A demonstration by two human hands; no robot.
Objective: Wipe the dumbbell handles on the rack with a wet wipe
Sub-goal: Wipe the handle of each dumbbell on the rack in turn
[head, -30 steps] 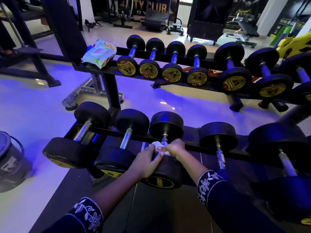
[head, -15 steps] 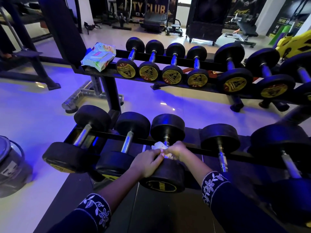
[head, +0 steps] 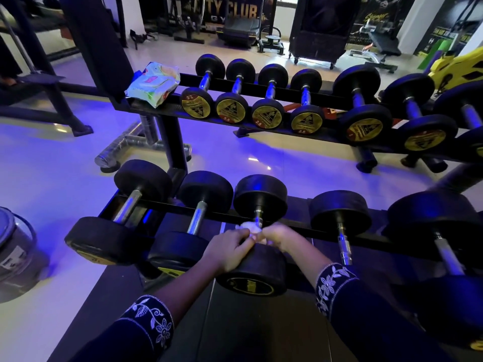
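left: black rubber-headed dumbbell (head: 194, 226) crowds us close | right: we find open room before the next chrome-handled dumbbell (head: 342, 239)

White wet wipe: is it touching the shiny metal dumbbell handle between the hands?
Touching. The head view shows the white wet wipe bunched against the shiny metal dumbbell handle, left hand and right hand gripping the wipe.

Matt black rubber dumbbell heads (head: 260, 198), shiny metal handles (head: 196, 220), glossy tiled floor (head: 52, 173).
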